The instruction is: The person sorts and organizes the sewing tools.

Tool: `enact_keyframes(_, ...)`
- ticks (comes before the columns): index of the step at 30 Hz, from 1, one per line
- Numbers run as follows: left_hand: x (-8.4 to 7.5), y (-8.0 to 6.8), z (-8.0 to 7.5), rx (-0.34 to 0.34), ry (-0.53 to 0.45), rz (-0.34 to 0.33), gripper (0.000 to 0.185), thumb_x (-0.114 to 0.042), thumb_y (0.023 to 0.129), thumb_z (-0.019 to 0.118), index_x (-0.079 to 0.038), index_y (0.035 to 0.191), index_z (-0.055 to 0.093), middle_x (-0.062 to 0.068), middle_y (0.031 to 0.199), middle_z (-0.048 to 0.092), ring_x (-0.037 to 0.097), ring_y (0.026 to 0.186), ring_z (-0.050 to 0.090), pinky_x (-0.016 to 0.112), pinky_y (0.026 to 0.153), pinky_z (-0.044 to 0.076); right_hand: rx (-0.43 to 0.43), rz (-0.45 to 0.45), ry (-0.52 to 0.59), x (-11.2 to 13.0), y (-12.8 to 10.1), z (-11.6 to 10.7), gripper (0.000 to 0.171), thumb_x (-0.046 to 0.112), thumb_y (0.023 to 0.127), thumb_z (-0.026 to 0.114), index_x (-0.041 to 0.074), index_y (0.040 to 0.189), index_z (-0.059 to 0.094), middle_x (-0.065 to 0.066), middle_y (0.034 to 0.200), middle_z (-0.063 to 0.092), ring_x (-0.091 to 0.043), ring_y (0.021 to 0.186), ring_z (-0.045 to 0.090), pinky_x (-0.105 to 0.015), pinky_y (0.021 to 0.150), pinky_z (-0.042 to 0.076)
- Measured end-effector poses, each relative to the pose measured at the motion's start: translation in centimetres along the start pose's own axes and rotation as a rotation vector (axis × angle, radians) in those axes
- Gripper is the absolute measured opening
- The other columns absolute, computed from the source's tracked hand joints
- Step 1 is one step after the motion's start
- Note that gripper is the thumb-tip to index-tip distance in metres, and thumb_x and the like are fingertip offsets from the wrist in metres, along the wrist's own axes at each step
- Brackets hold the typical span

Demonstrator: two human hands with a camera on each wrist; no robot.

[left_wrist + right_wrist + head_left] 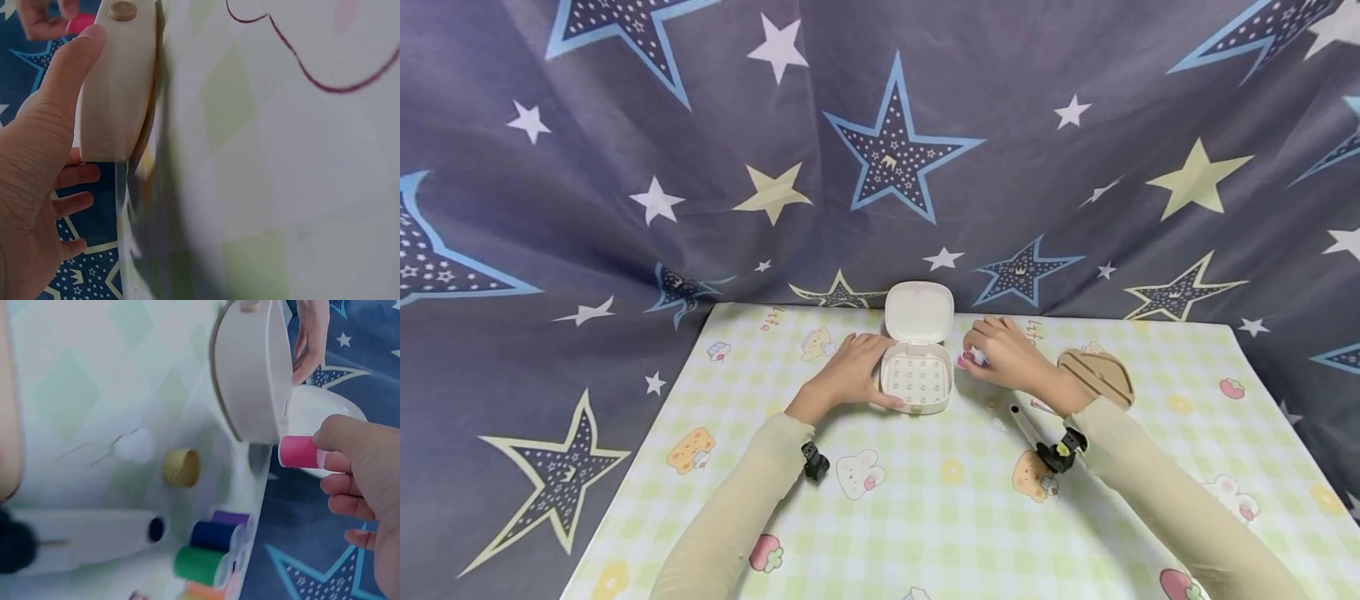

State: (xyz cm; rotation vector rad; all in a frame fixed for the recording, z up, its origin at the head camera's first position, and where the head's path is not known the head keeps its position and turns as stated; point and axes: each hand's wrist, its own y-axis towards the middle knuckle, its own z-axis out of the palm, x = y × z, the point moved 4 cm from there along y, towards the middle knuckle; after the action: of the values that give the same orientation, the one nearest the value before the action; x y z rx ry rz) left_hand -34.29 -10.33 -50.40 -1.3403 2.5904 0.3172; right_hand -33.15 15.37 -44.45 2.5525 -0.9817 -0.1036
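Observation:
A white sewing box (927, 407) stands with its lid (919, 312) raised at the back. Inside shows a white insert (917, 380) with rows of small pegs. My left hand (853, 375) grips the box at its left side, thumb at the front corner and fingers behind it. Just right of the box, my right hand (1007, 354) holds a pink thread spool (298, 452), pinched between thumb and fingers. In the right wrist view the spool is beside the box's edge, close to the lid. Part of it is hidden by the fingertips.
Below the right hand lie a green spool (199, 565), a navy spool (211, 536), a purple spool (231, 518) and an orange one. Nearby are a gold thimble (181, 467), a needle threader (132, 445) and a white-handled tool (1024, 425). A brown rounded piece (1097, 375) lies by the right wrist.

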Motion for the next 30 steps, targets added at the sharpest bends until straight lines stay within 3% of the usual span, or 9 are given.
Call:
enact_keyframes(6, 0.3, 0.1, -0.3, -0.055, 0.009, 0.013, 0.113, -0.074, 0.061, 0.084, -0.012, 0.148, 0.047, 0.005, 0.144, 0.057, 0.026, 0.138, 0.048, 0.053, 0.122, 0.028, 0.005, -0.036, 0.001, 1.4, 2.6, -0.6, 0.015, 0.021, 0.09, 0.076, 0.008, 0.093, 0.07, -0.006, 0.093, 0.066, -0.026, 0.089, 0.055, -0.043, 0.08, 0.041)
enact_keyframes(18, 0.2, -0.4, 0.7, -0.047, -0.009, 0.036, 0.112, -0.074, 0.063, 0.083, -0.011, 0.148, 0.048, 0.007, 0.144, 0.057, 0.028, 0.138, 0.047, 0.058, 0.12, 0.029, 0.049, -0.123, -0.055, 4.4, 4.8, 1.6, 0.016, 0.022, 0.089, 0.078, 0.011, 0.096, 0.069, -0.002, 0.091, 0.065, -0.023, 0.089, 0.055, -0.04, 0.082, 0.042)
enact_keyframes(30, 0.2, -0.3, 0.6, -0.049, 0.004, 0.036, 0.112, -0.075, 0.064, 0.082, -0.011, 0.149, 0.046, 0.006, 0.145, 0.055, 0.027, 0.139, 0.046, 0.058, 0.121, 0.028, 0.066, -0.16, -0.049, 5.4, 6.1, 3.4, 0.017, 0.023, 0.091, 0.076, 0.009, 0.096, 0.069, -0.003, 0.091, 0.065, -0.024, 0.089, 0.056, -0.041, 0.084, 0.044)
